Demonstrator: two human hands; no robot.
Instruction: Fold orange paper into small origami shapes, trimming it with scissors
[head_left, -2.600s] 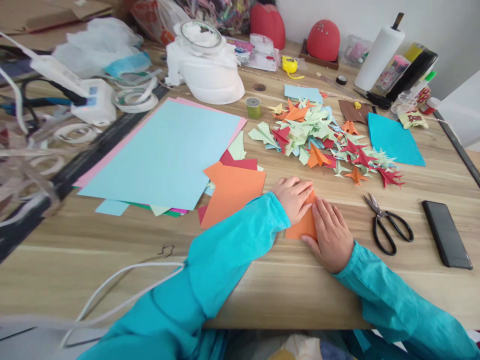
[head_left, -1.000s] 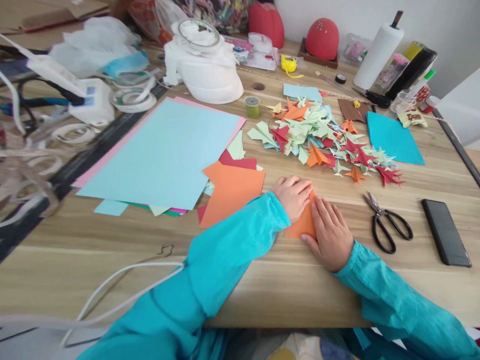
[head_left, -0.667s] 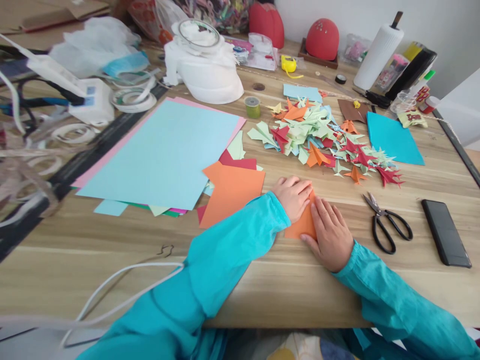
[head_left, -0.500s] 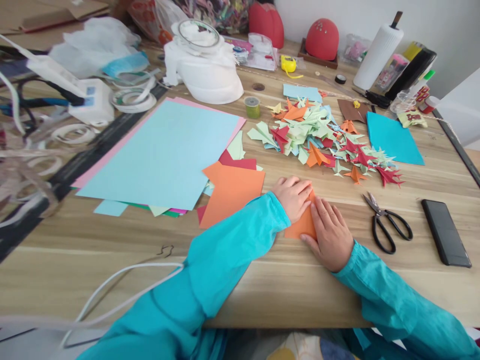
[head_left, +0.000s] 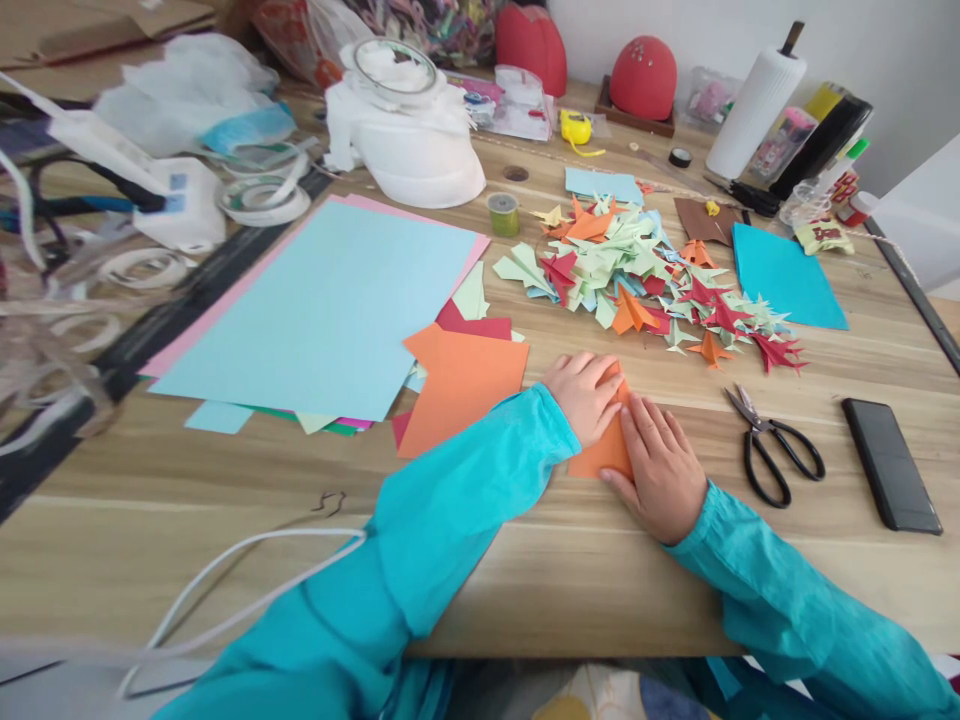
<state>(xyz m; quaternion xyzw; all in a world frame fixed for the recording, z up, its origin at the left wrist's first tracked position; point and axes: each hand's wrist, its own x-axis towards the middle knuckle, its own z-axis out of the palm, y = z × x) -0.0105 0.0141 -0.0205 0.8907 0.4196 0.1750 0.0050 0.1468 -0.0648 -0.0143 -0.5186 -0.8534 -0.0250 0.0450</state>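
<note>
A small orange paper lies flat on the wooden table, mostly covered by both hands. My left hand presses on its upper left part, fingers curled down onto the sheet. My right hand lies flat on its right side, fingers stretched out toward the top. Both arms wear teal sleeves. Left of the hands a larger orange sheet rests on a stack of coloured paper topped by a light blue sheet.
A heap of folded paper shapes lies behind the hands. Black scissors and a dark phone sit to the right, a teal sheet farther back. A white cable loops at the near left edge. Tape rolls, a paper-towel roll and clutter line the back.
</note>
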